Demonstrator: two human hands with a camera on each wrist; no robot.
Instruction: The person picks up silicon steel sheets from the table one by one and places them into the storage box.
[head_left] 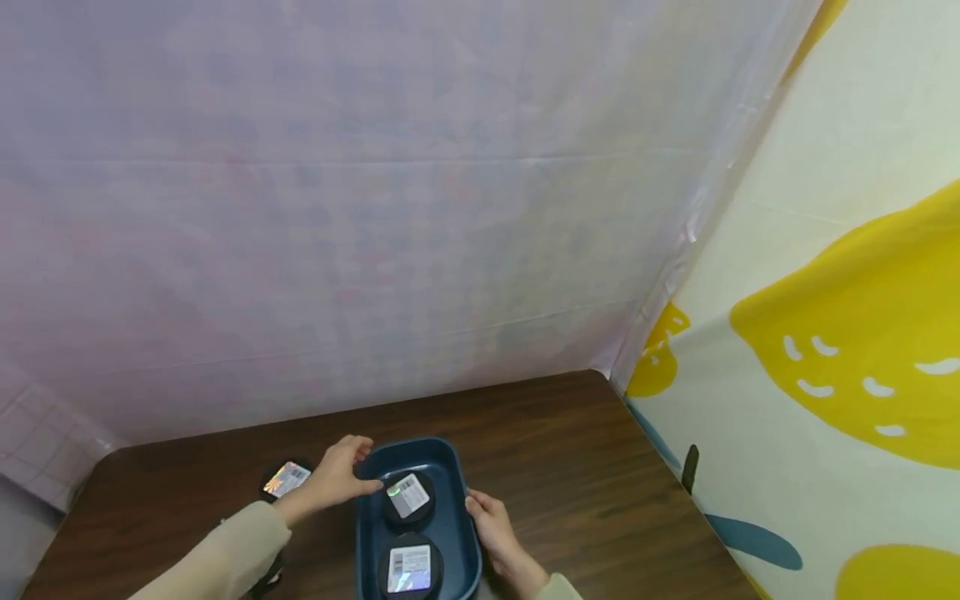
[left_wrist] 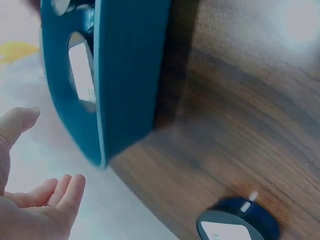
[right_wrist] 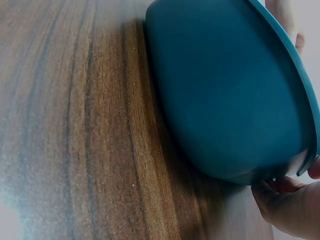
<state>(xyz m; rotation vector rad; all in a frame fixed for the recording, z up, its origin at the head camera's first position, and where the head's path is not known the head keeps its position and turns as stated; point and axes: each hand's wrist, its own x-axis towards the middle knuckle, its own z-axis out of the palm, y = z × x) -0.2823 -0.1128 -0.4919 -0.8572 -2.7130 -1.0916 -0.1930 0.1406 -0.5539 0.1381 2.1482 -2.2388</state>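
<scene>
A blue rectangular tray stands on the wooden table. Inside it lie two round black containers, one mid-tray and one nearer me, each with a silver barcode label facing up. My right hand grips the tray's right side, its thumb at the rim. Over the opposite rim hovers my left hand, holding nothing, thumb and fingers spread apart. In the left wrist view that hand is beside the tray's end. Left of the tray, another black container sits on the table, partly covered by my left wrist.
The brown wooden table runs to a pale curtain-like wall at the back. A white sheet with yellow lemon prints hangs along the right edge. A dark object shows partly beneath my left sleeve.
</scene>
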